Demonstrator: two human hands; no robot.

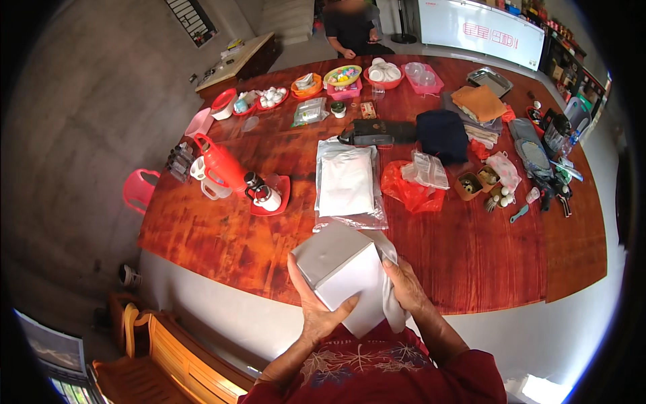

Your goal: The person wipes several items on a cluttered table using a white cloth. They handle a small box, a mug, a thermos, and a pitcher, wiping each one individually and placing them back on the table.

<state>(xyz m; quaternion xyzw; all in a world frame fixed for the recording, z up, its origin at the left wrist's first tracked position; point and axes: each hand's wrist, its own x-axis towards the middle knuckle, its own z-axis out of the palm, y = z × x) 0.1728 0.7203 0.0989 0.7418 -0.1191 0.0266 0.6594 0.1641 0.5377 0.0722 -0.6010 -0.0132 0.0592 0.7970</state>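
"Box, plain white-grey and cuboid [343, 266]: where is it in the head view?"

"Tilted above the near edge of the glossy reddish-brown wooden table [202, 236], in front of the person's dark-red, leaf-patterned shirt [360, 370]."

"How is the left hand [319, 313] placed?"

"Its grip is closed on the box, thumb across the near face, fingers along the left side."

"And the right hand [405, 286]?"

"Its grip clasps a limp pale-grey cloth [393, 306] against the box's right side."

"What lies close by?"

"Just beyond the box, a clear plastic bag [350, 221] with folded white fabric [346, 182] inside. To its right, a crumpled red plastic bag [404, 192]; well to its left, a tall red flask [224, 165]."

"Anyone else?"

"A person in black [351, 30], seated beyond the far edge."
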